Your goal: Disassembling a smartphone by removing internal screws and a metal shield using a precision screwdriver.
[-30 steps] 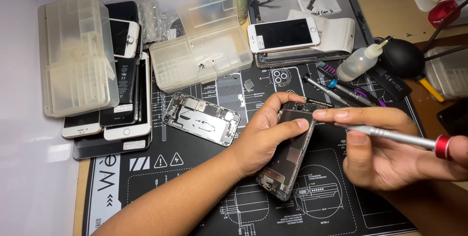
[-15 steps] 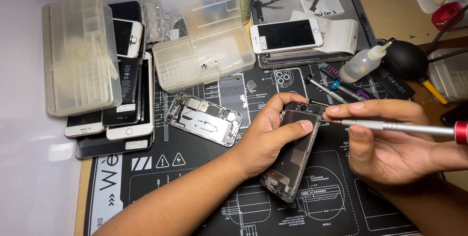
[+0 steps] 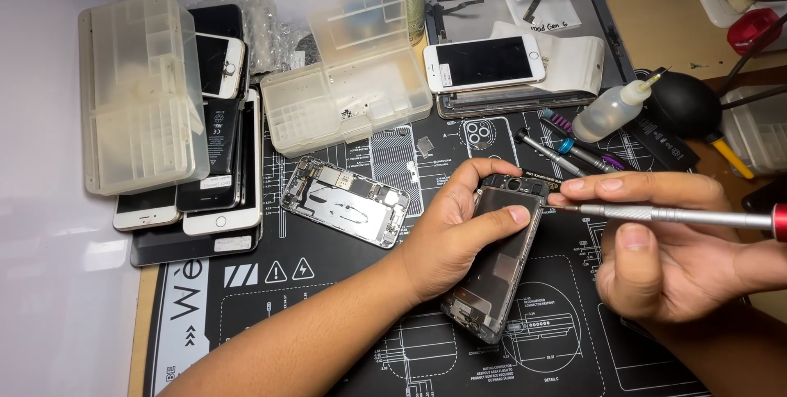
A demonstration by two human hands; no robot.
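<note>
Left hand (image 3: 455,237) clamped around an opened phone (image 3: 496,270), fingers (image 3: 492,174) curled over its top edge, thumb pressed on the inner face; phone tilted, lower end resting on the black mat (image 3: 328,315) of the worktop. Right hand (image 3: 664,257) closed on a thin screwdriver (image 3: 672,216), fingers pinched along the shaft, tip touching the phone's right upper edge just beside the left thumb. Judged mid-step: working a small screw or part near the top corner. Next calls for steady tip seating, light turning pressure, firm bracing. Stripped phone body (image 3: 346,200) just left of the left fingers; open parts box (image 3: 352,102) beyond.
</note>
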